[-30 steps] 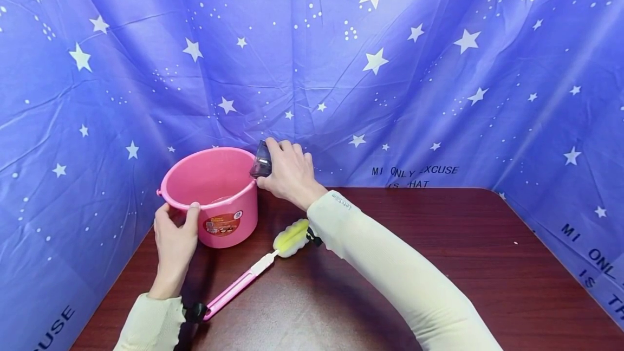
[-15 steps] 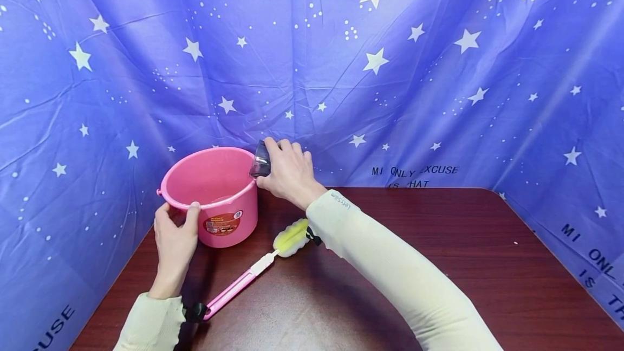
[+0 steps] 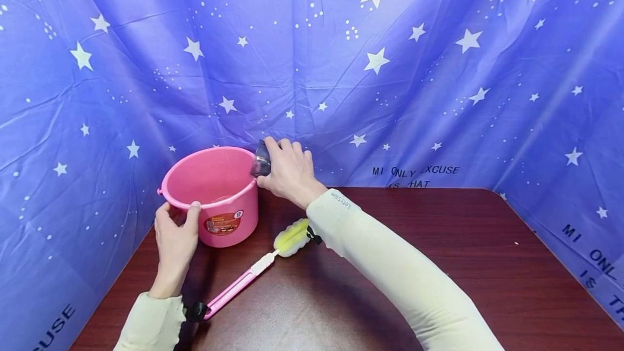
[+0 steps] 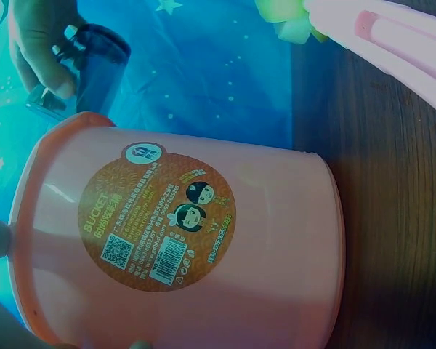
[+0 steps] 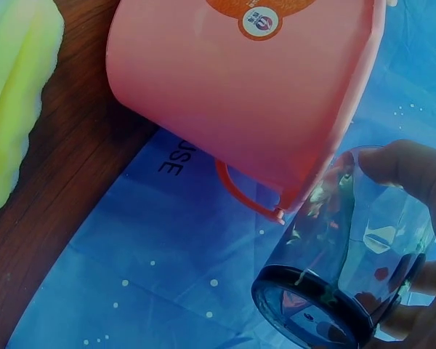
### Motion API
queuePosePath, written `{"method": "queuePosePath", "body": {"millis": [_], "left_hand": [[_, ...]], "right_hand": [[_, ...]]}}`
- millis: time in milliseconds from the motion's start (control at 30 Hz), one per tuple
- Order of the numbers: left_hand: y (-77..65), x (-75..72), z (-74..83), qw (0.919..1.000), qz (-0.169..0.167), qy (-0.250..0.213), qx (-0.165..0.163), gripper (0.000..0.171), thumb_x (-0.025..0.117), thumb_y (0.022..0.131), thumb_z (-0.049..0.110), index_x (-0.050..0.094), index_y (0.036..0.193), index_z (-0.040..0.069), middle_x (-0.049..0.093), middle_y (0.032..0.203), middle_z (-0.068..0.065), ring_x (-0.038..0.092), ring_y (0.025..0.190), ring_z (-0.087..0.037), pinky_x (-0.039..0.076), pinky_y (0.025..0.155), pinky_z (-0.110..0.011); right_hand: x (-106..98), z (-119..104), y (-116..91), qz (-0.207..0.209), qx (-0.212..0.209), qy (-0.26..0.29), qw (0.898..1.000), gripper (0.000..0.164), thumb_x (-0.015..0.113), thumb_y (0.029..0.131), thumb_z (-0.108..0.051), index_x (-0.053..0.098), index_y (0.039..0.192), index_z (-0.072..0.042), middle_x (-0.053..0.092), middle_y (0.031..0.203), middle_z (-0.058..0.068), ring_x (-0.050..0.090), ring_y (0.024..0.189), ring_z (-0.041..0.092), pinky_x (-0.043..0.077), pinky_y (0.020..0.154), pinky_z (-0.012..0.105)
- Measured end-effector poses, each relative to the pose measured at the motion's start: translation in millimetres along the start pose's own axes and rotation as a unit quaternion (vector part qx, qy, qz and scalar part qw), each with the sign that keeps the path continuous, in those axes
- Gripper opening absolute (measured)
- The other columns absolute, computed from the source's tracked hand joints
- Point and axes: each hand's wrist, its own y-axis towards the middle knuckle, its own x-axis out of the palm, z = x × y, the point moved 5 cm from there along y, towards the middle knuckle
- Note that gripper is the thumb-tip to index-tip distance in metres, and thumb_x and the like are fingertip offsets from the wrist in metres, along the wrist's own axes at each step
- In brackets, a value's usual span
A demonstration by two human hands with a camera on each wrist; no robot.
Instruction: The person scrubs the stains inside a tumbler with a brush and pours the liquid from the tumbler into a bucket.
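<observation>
A pink plastic bucket (image 3: 247,220) with a round orange label (image 4: 156,222) stands upright at the table's left. My left hand (image 3: 174,245) grips its near left rim, thumb over the edge; those fingers are mostly hidden. Inside, a faint shiny line shows near the bottom. At the right rim, my right hand (image 3: 291,175) holds a dark, clear drinking glass (image 5: 327,247), tilted with its mouth toward the bucket and its thick base outward. Whether glass and rim touch, I cannot tell. Between my arms lies a sponge bottle brush (image 3: 234,290) with a pink handle and yellow-white head.
The dark red-brown wooden table (image 3: 390,275) ends at a back edge against a blue star-printed curtain (image 3: 302,69), which also closes both sides. A small white speck (image 3: 516,243) lies at the right. The bucket's carrying handle (image 5: 236,190) hangs on its far side.
</observation>
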Motion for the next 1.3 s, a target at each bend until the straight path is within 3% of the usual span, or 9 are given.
{"method": "queuePosePath", "body": {"millis": [567,800,1300], "left_hand": [[-0.4,0.0,-0.7,1.0,-0.005,0.0,-0.006,0.058,0.062,0.09,0.031,0.04,0.131,-0.005,0.046,0.123,-0.018,0.052,0.113,-0.029,0.045,0.096,-0.035],[0.0,0.1,-0.4,1.0,-0.005,-0.003,-0.007,0.058,0.062,0.09,0.031,0.04,0.131,-0.005,0.045,0.124,-0.018,0.051,0.114,-0.03,0.042,0.098,-0.043],[-0.5,0.0,1.1,0.9999,-0.01,-0.005,-0.006,0.059,0.062,0.09,0.031,0.039,0.132,-0.005,0.044,0.125,-0.019,0.049,0.116,-0.032,0.04,0.1,-0.046]], "right_hand": [[-1.8,-1.7,0.1,-0.003,0.001,-0.004,1.0,0.081,0.074,0.07,-0.058,0.04,0.137,-0.027,0.053,0.125,0.004,0.048,0.108,0.026,0.04,0.083,0.044],[-2.6,-2.2,-0.3,0.001,-0.003,-0.003,1.0,0.079,0.074,0.07,-0.058,0.041,0.135,-0.026,0.054,0.123,0.004,0.048,0.107,0.026,0.04,0.082,0.044],[-3.7,-3.3,0.4,-0.004,-0.006,-0.008,1.0,0.079,0.074,0.071,-0.057,0.041,0.135,-0.026,0.053,0.124,0.005,0.048,0.109,0.027,0.04,0.084,0.045]]}}
